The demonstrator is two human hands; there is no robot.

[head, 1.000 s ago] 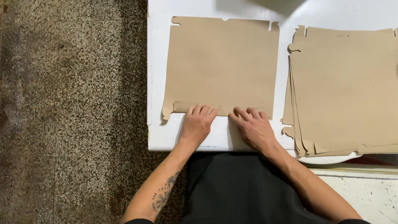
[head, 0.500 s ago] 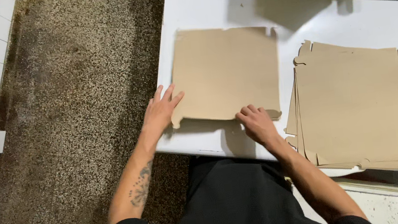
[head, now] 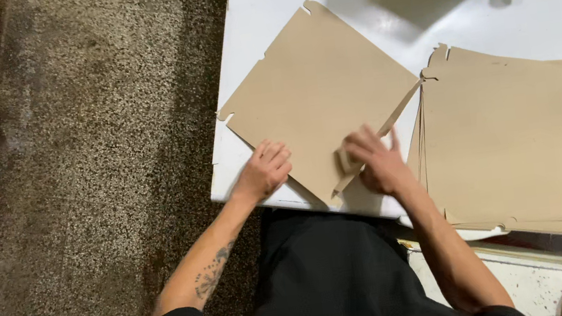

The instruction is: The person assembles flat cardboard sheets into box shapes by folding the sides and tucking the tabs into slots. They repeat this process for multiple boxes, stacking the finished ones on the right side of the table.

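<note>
The speckled floor [head: 82, 168] runs along the left of the white table [head: 264, 24]. On it 1 cardboard sheet [head: 315, 89] lies turned like a diamond, its near corner pointing at the person. The left hand [head: 265, 172] presses flat on its lower left edge, fingers together. The right hand [head: 378, 160], nearer the folded flap [head: 378, 132], pinches it upward. Just beside it, farther right, rests the stack of sheets [head: 507, 137].

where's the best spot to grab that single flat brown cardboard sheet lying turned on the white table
Probably the raised side flap of the flat brown cardboard sheet, on its lower right edge, coming from the near side. That flap is already bent up under the right hand, while the left hand presses the panel onto the white table.
</note>
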